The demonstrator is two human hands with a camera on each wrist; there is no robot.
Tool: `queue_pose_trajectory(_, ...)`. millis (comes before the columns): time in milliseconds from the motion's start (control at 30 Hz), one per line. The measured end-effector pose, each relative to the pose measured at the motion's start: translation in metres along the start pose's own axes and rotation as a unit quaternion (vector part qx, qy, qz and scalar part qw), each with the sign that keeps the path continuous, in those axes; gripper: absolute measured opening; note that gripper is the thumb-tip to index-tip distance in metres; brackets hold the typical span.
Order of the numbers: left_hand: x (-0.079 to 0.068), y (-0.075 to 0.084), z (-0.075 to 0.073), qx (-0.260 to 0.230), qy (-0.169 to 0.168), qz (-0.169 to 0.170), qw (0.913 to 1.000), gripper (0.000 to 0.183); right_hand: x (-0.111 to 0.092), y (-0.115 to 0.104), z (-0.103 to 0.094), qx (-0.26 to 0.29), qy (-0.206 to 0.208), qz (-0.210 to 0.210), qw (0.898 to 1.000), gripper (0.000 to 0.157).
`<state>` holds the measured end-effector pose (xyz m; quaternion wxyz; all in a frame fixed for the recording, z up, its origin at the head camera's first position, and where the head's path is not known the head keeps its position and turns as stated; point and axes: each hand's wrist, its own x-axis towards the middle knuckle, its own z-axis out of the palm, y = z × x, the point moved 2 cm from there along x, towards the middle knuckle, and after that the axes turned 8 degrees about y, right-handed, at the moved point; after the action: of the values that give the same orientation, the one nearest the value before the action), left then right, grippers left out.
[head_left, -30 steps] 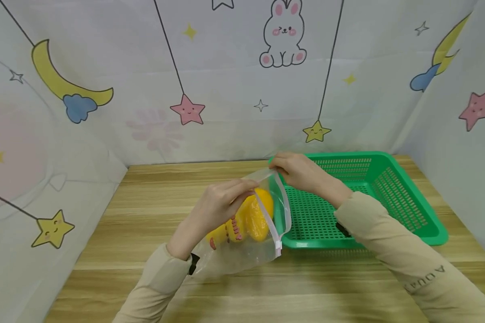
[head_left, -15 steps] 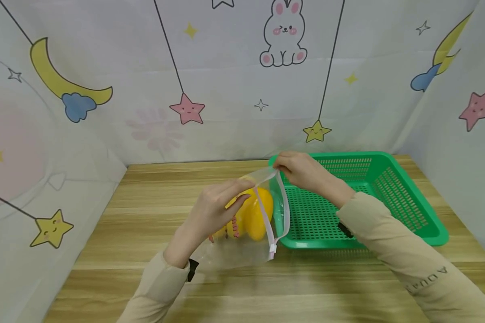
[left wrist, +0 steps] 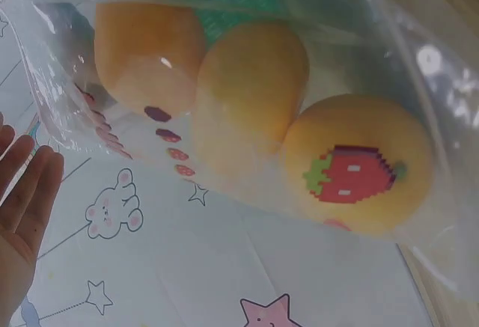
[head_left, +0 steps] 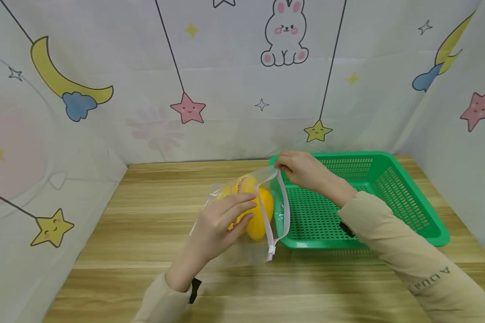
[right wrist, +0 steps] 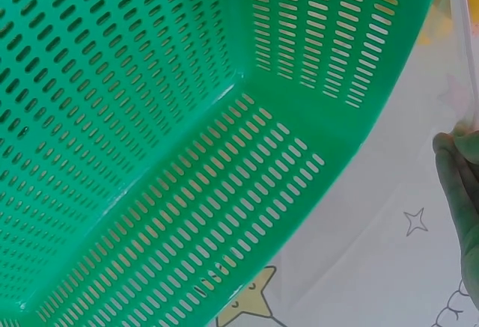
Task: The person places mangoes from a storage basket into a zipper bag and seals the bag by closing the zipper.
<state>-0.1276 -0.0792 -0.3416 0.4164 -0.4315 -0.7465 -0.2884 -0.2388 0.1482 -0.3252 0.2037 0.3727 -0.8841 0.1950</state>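
A clear plastic zip bag (head_left: 242,258) stands tilted at the middle of the table, its white-edged mouth facing right and its white slider (head_left: 271,252) at the lower end. Inside are yellow mango-like fruits (head_left: 262,215); three rounded ones, such as the fruit (left wrist: 251,80), show in the left wrist view, along with a printed strawberry (left wrist: 350,176) on the bag. My right hand (head_left: 301,171) pinches the upper corner of the bag's mouth. With fingers loosely extended, my left hand (head_left: 222,222) is at the bag's near side and overlaps it in the head view.
A green plastic basket (head_left: 327,243) with slotted walls sits on the right of the wooden table (head_left: 145,215), right behind the bag's mouth. A white cloth (head_left: 226,139) with printed stars, moons and a rabbit encloses the back and sides.
My left hand has loosened from the bag's edge and moved slightly down, fingers spread. The bag's slider end has shifted a little left. The right hand keeps its pinch, nearly still.
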Motion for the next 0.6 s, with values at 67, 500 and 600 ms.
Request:
queue_pose_trajectory(67, -0.003, 0.004, 0.001, -0.001, 0.004, 0.007, 1.0, 0.021, 0.001, 0.0, 0.0, 0.002, -0.001, 0.001, 1.0, 0.013)
queue_pose_trajectory(500, -0.024, 0.026, 0.01, -0.06, 0.003, 0.026, 0.9979, 0.036, 0.002, -0.002, 0.0, -0.001, -0.004, 0.002, 1.0, 0.014)
queue_pose_trajectory(600, -0.029, 0.03, 0.013, -0.06, -0.011, 0.026, 0.9978, 0.039, 0.001, -0.002, -0.001, -0.001, -0.004, 0.005, 1.0, 0.014)
